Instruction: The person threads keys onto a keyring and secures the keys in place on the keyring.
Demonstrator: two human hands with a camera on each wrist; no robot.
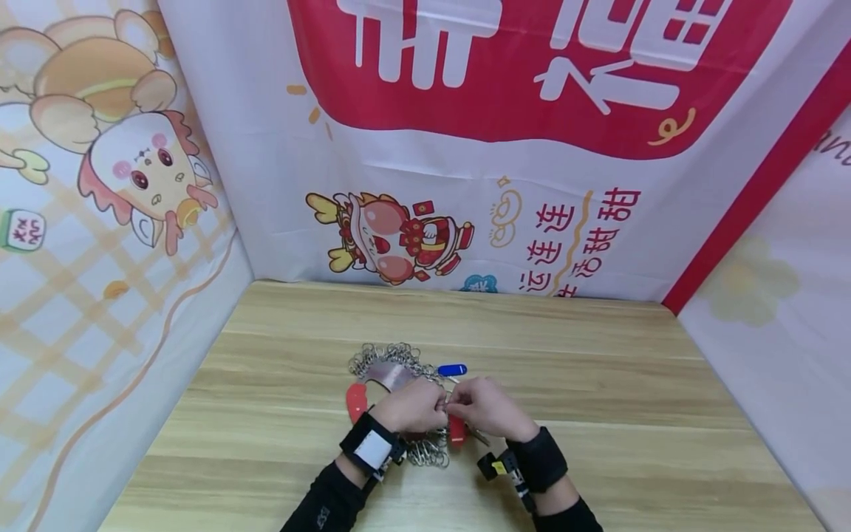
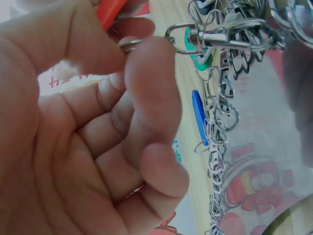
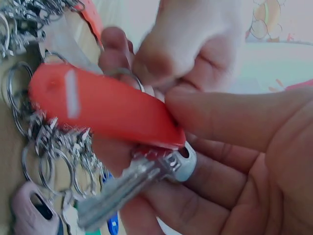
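My left hand pinches a small metal key ring between thumb and forefinger. The ring is linked to a silver swivel clasp. Beside it, my right hand holds a red key tag at one end, thumb on top; a silver key hangs below the tag. The fingertips of both hands nearly meet, and the exact grip on the ring is partly hidden. Under the hands lies a round, glossy plate edged with many rings and clasps.
A blue key tag lies at the bundle's far right, and another red tag at its left. A green tag shows among the rings. The wooden table meets printed cloth walls at the back and sides.
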